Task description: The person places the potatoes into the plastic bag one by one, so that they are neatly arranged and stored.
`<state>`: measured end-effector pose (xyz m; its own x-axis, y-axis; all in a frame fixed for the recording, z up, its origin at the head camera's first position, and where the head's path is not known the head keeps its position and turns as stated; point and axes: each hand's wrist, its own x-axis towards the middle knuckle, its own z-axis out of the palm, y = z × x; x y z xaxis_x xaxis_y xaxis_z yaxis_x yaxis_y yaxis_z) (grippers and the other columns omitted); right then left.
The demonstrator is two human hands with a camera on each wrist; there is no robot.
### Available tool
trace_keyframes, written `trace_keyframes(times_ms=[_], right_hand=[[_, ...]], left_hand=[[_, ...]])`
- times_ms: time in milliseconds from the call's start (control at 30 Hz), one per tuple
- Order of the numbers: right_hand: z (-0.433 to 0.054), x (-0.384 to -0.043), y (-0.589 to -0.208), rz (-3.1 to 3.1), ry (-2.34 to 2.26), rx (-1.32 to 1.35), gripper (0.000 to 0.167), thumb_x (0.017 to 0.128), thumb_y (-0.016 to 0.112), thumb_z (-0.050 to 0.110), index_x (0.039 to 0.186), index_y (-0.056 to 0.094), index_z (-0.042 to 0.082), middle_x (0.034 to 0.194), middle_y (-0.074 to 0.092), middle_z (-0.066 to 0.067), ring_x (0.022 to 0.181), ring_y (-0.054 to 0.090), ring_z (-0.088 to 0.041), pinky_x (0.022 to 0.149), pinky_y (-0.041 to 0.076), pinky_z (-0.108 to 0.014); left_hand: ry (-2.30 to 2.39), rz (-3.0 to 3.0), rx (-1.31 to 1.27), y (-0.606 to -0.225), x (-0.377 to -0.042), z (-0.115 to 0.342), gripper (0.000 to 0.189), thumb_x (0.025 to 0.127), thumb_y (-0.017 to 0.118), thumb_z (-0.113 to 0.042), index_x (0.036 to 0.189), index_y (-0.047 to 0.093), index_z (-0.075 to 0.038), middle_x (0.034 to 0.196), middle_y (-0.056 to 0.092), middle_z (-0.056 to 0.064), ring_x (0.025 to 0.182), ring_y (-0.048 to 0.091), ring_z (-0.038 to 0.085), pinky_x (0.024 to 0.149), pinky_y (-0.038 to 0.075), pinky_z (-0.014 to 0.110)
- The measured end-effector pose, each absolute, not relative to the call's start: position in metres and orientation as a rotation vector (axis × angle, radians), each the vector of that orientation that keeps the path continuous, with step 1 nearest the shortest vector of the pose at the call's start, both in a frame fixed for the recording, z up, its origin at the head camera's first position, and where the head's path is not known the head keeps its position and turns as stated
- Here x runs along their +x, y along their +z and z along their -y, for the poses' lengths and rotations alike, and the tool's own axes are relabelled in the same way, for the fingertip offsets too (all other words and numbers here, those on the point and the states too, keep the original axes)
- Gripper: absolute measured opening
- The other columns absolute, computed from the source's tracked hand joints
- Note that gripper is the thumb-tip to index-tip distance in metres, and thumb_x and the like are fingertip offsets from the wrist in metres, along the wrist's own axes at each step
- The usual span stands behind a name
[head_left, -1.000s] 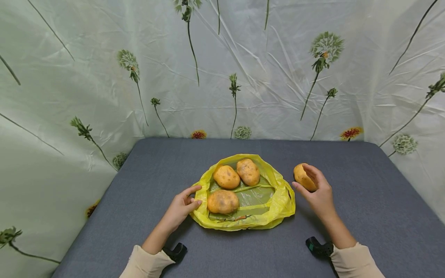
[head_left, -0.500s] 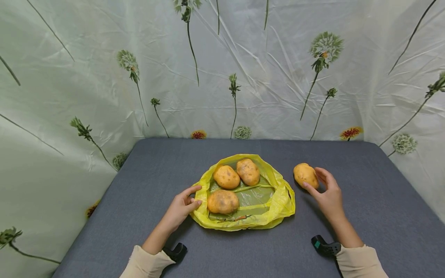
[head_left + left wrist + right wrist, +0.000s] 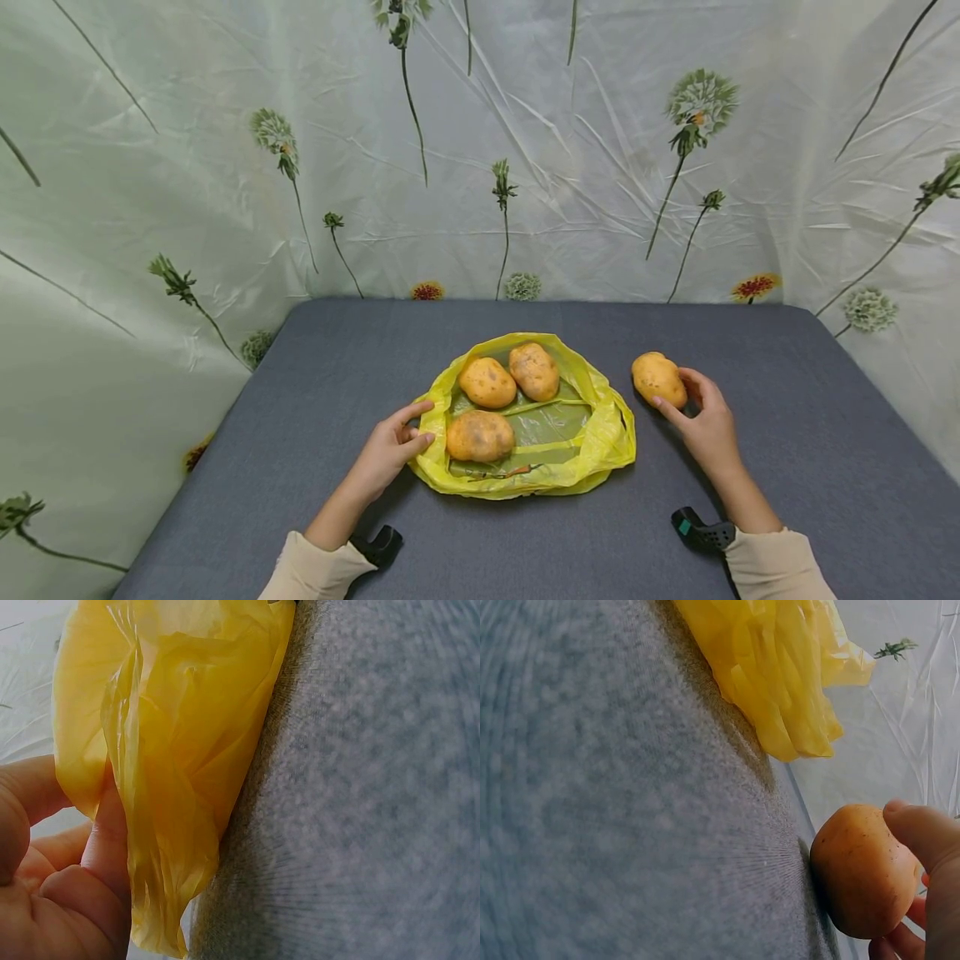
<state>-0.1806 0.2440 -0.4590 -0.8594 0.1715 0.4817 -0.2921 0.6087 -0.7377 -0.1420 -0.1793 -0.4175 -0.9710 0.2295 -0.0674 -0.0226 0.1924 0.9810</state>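
Observation:
A yellow plastic bag (image 3: 600, 446) lies spread with its mouth upward at mid-table. Three potatoes (image 3: 481, 436) rest inside it, two at the back and one at the front left. My left hand (image 3: 381, 458) pinches the bag's left rim; in the left wrist view, the yellow film (image 3: 187, 750) passes between the thumb and fingers. To the right of the bag, a single potato (image 3: 658, 379) sits on the table. My right hand (image 3: 705, 421) holds it from the right side, thumb in front and fingers behind; part of the fingers is hidden by the potato (image 3: 862, 870).
A dark grey cloth-covered table (image 3: 540, 550) extends around the bag. Behind it and at the sides hangs a pale curtain (image 3: 585, 167) printed with dandelions. Each wrist wears a black camera mount (image 3: 701, 531).
My right hand has shifted right from over the lone potato to its right side, thumb and fingers now on it. The left hand and bag have stayed put.

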Motion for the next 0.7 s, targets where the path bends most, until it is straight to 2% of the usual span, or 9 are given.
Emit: trace_keyframes(times_ms=[133,333,433,700], right_hand=[[-0.2447,-0.1811,-0.4623,2.348,1.189,0.076,0.056,0.071,0.075,0.004,0.119,0.048,-0.007,0.111,0.049,-0.019,0.097,0.047,-0.018,0.079,0.03,-0.006],[-0.2447,-0.18,-0.4628,2.397,1.303,0.052,0.057,0.076,0.071,0.006,0.123,0.042,-0.008,0.115,0.041,-0.024,0.106,0.045,-0.037,0.077,0.029,-0.002],[-0.244,-0.179,-0.4606,2.406,1.359,0.041,0.059,0.077,0.07,0.005,0.125,0.039,-0.009,0.118,0.038,-0.026,0.109,0.042,-0.043,0.077,0.03,-0.002],[-0.2427,-0.1777,-0.4568,2.405,1.413,0.002,0.057,0.076,0.069,-0.002,0.124,0.039,-0.011,0.119,0.037,-0.027,0.111,0.041,-0.044,0.077,0.031,-0.003]], left_hand=[[1.847,-2.281,0.202,-0.4168,-0.1417,0.1789,0.048,0.085,0.057,0.003,0.129,0.039,0.008,0.067,0.046,0.005,0.053,0.04,0.01,0.048,0.034,0.021],[1.821,-2.305,0.201,-0.4122,-0.1393,0.1773,0.047,0.086,0.055,0.003,0.129,0.038,0.008,0.067,0.046,0.005,0.054,0.041,0.01,0.049,0.034,0.021],[1.828,-2.297,0.21,-0.4117,-0.1388,0.1772,0.047,0.086,0.055,0.004,0.129,0.038,0.009,0.068,0.047,0.005,0.054,0.042,0.009,0.049,0.035,0.021],[1.828,-2.302,0.213,-0.413,-0.1395,0.1771,0.047,0.086,0.055,0.004,0.129,0.038,0.009,0.068,0.046,0.005,0.055,0.042,0.009,0.049,0.036,0.021]])
